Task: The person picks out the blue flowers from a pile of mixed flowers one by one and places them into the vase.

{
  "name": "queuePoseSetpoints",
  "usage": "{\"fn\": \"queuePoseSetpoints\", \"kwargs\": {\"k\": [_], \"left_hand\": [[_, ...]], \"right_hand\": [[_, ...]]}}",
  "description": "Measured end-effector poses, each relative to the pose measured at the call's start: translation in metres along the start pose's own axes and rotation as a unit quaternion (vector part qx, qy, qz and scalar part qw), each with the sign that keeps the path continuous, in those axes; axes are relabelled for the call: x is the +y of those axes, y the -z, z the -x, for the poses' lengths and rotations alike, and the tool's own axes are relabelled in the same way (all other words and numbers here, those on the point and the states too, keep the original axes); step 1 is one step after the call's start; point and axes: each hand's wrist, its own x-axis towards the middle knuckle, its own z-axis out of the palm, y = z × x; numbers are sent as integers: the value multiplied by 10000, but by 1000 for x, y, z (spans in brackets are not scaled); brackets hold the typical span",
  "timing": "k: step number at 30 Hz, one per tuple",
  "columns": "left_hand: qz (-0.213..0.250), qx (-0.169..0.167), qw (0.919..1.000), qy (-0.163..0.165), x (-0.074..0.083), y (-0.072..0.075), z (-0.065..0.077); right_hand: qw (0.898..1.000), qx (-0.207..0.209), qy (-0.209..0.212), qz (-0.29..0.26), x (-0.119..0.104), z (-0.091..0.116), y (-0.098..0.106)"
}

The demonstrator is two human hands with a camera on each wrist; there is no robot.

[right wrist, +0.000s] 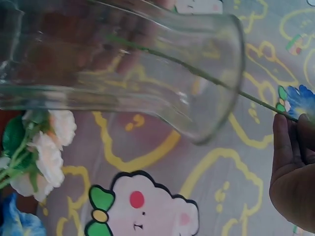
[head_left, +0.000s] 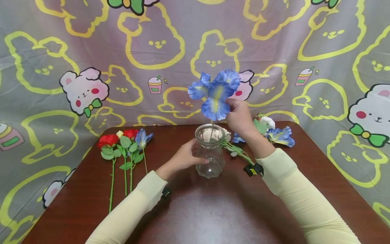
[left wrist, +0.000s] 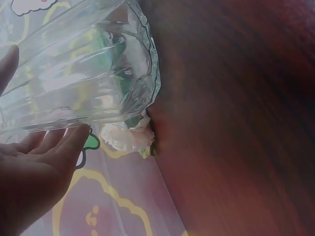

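Observation:
A clear glass vase [head_left: 210, 159] with a flared rim stands on the table. My left hand [head_left: 186, 156] holds its side, the thumb in front and the fingers behind; in the left wrist view, fingers [left wrist: 69, 142] lie along the glass. Above the rim, my right hand [head_left: 240, 115] pinches a blue iris [head_left: 217, 93] just below its bloom. The right wrist view shows the iris's green stem [right wrist: 197, 72] running down through the mouth into the vase, its lower end inside. The stem's upper part is between thumb and fingertips.
On the left of the brown table [head_left: 195, 210] lie red roses [head_left: 108, 140] and another blue iris [head_left: 142, 139]. Behind and right of the vase are pale flowers [right wrist: 49, 147], a white flower [head_left: 268, 122] and more blue irises [head_left: 281, 136]. A patterned cloth [head_left: 170, 34] hangs behind.

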Motion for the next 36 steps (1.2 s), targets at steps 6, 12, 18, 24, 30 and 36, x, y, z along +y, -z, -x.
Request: {"fn": "queuePoseSetpoints", "kwargs": {"k": [6, 12, 18, 24, 30, 36], "left_hand": [[-171, 88, 9998, -4, 1, -1, -1], [-358, 118, 9992, -93, 0, 0, 1], [-436, 75, 9988, -227, -2, 1, 1], [-538, 54, 9983, -227, 0, 3, 2], [-295, -20, 9983, -503, -2, 3, -1], [-235, -182, 9991, -302, 0, 3, 0]], "right_hand": [[9992, -383, -39, 141, 5, 9, -12], [9968, -737, 97, 288, 8, 16, -23], [9942, -876, 257, 560, 13, 22, -32], [9908, -1161, 339, 606, 15, 25, -38], [9864, -1482, 341, 625, 13, 27, -40], [9813, -1634, 425, 930, 12, 26, -40]]}}
